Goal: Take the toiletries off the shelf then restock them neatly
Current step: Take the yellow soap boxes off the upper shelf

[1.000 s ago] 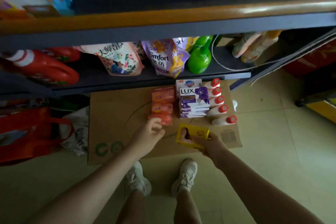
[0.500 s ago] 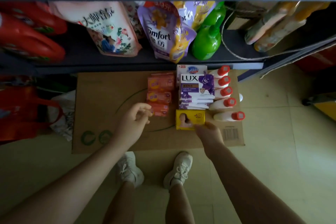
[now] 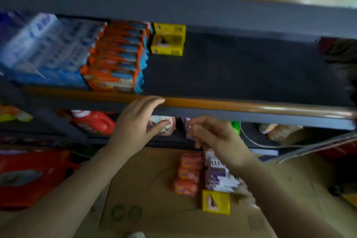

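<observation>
Yellow soap boxes [image 3: 167,41] sit at the back of the shelf [image 3: 241,67], up and a little right of the left hand [image 3: 135,123], whose spread, empty fingers [image 3: 152,102] are nearer than the loosely curled right hand [image 3: 216,137].

You had two hands up: the left hand [image 3: 135,121] and the right hand [image 3: 214,135]. On the cardboard sheet [image 3: 150,185] lay three orange soap bars [image 3: 188,173] in a column, one yellow soap box [image 3: 216,202], and a stack of purple soap boxes [image 3: 219,177] too blurred to count. On the shelf [image 3: 241,67] stood one stack of yellow boxes [image 3: 167,39], its number unclear, and one red jug [image 3: 92,122] below.
</observation>
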